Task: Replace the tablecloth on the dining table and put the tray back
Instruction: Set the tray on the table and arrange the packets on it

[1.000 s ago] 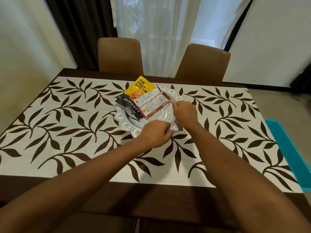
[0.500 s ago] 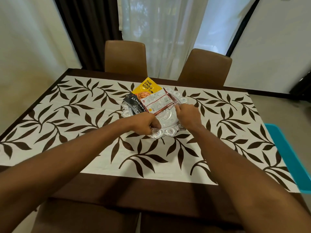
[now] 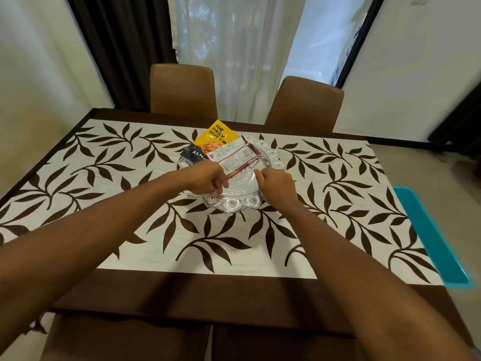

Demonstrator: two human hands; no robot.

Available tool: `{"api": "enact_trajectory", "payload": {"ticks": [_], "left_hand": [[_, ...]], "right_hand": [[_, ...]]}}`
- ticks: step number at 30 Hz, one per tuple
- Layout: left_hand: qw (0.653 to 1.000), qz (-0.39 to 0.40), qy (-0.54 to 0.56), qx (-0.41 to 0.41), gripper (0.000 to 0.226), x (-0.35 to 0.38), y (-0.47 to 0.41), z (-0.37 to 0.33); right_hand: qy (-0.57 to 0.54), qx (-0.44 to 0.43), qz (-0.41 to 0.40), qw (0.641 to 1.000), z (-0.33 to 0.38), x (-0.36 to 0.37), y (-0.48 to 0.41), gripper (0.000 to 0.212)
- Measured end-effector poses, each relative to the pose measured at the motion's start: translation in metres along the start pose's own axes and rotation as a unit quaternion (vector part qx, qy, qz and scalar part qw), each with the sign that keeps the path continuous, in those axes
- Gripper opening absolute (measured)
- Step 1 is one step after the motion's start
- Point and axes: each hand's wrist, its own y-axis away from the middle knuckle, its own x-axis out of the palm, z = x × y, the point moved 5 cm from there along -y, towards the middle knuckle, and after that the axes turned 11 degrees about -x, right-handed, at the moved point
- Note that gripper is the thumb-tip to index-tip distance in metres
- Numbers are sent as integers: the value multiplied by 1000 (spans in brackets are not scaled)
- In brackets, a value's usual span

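A white tablecloth with brown leaves and a dark brown border point(image 3: 130, 204) covers the dining table. A round silver tray point(image 3: 234, 204) with an ornate rim stands on it near the middle. In the tray lie a yellow nut packet point(image 3: 217, 136), a black almond packet point(image 3: 191, 156) and a white-and-red packet point(image 3: 238, 156). My left hand point(image 3: 208, 178) holds the tray's left rim with curled fingers. My right hand point(image 3: 276, 186) grips the right rim, thumb inside the tray. Parts of the rim are hidden under both hands.
Two brown chairs point(image 3: 183, 89) point(image 3: 304, 105) stand at the far side before sheer curtains. Two more chair seats point(image 3: 125, 340) are tucked in at my side. A teal flat object point(image 3: 432, 238) lies off the table's right end.
The tray has slid away from me toward the table's middle. My hands have shifted from its near rim out to its left and right sides.
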Motion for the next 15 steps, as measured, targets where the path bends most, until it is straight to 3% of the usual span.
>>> {"api": "enact_trajectory", "payload": {"ticks": [13,15], "left_hand": [[989,-99,105,-27,28,-9,15,19],[990,-81,106,-34,26,-10,18,18]], "right_hand": [[-81,16,-12,996,17,4,6,54],[-82,6,-5,997,22,5,7,54]]}}
